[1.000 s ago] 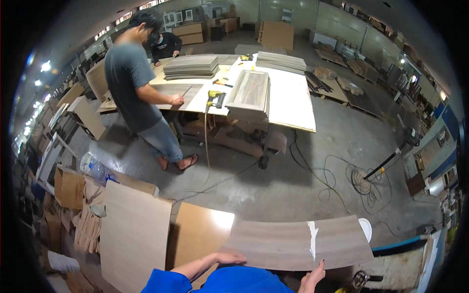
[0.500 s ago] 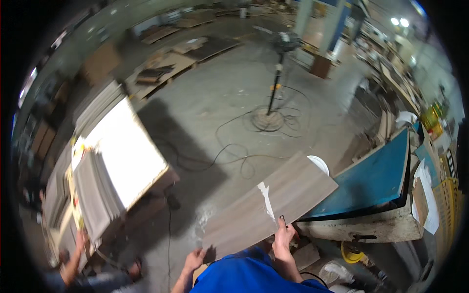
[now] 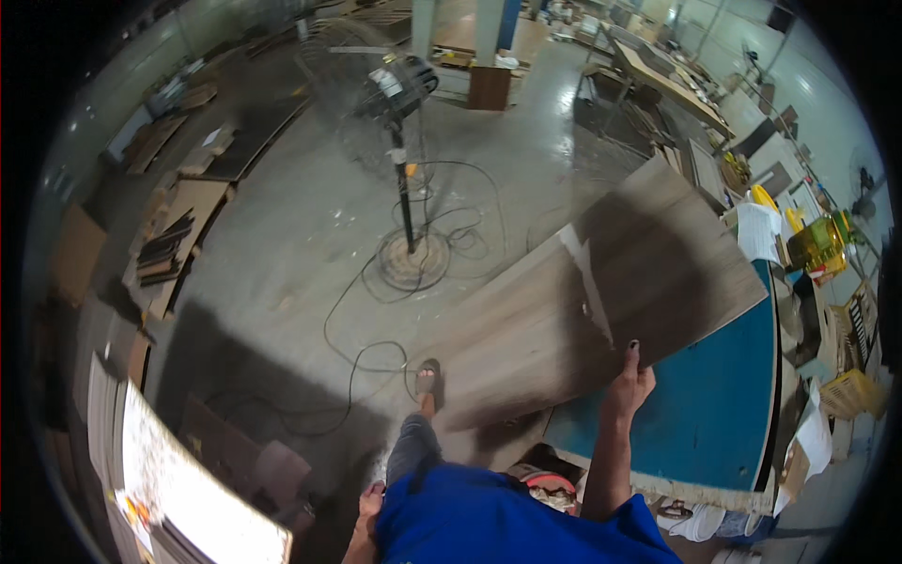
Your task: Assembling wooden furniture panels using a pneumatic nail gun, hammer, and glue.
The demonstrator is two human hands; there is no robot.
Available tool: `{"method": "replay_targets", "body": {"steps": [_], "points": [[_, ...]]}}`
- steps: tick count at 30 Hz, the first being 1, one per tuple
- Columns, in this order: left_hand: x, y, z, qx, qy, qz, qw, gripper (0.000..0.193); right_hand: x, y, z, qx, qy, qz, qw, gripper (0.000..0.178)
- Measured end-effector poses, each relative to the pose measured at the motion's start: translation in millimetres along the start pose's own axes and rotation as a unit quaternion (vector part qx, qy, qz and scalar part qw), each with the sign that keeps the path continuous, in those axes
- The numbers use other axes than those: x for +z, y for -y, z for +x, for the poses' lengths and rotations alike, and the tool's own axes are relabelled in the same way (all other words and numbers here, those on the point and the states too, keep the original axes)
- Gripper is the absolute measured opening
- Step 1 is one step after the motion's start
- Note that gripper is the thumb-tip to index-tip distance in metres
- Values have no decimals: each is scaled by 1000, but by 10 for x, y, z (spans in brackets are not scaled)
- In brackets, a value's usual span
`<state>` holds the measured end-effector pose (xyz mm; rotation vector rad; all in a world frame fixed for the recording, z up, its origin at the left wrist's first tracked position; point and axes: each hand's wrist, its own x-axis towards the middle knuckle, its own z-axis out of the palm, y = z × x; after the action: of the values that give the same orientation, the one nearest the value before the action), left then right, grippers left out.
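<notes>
My right hand (image 3: 631,381) is closed on the near edge of a wood-grain board (image 3: 536,343), its thumb on the top face. The board is tilted, its right part over a blue-topped table (image 3: 667,414) and its left end out over the floor. A torn white strip (image 3: 586,282) lies across its face, and a broad shadow darkens the right half. My left hand (image 3: 372,503) is low beside my blue shirt, apart from the board; its fingers are partly hidden, so their pose is unclear.
A pedestal fan (image 3: 406,188) stands ahead, its cable (image 3: 349,376) looping over the floor near my foot (image 3: 427,381). A brightly lit white panel (image 3: 178,479) is at lower left. A yellow basket (image 3: 853,390) and a yellow-green container (image 3: 816,246) are at the right.
My left hand has let go of the board and dropped to my side. The board has moved right, over the blue-topped table, with my right hand on it. My view has turned right.
</notes>
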<state>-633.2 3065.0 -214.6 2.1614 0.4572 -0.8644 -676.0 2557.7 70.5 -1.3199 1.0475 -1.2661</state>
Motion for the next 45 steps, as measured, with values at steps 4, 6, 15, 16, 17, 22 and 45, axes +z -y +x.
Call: {"method": "replay_targets", "body": {"steps": [4,6,15,16,17,22,45], "points": [[10,-1257,1005,38,57,-7,998,30,603,181,940,-62,-114,19,991,28],[-1,-1839,1378,-92,84,-126,984,30,766,241,1434,-102,-158,26,982,29],[667,-4736,2861,77,102,16,992,32,1403,99,3362,-199,-253,-132,937,31],[701,-4755,3034,71,103,71,990,30,1563,-8,3657,-189,-236,-151,941,30],[866,-4955,3202,66,110,125,984,28,1625,-222,3954,-160,-228,-171,945,29],[1967,-7134,3695,143,146,167,965,24,2441,-846,5768,-160,-196,-156,955,27],[8160,-17164,3864,191,562,-9,805,56,3677,-1385,12511,25,-391,421,818,63]]}}
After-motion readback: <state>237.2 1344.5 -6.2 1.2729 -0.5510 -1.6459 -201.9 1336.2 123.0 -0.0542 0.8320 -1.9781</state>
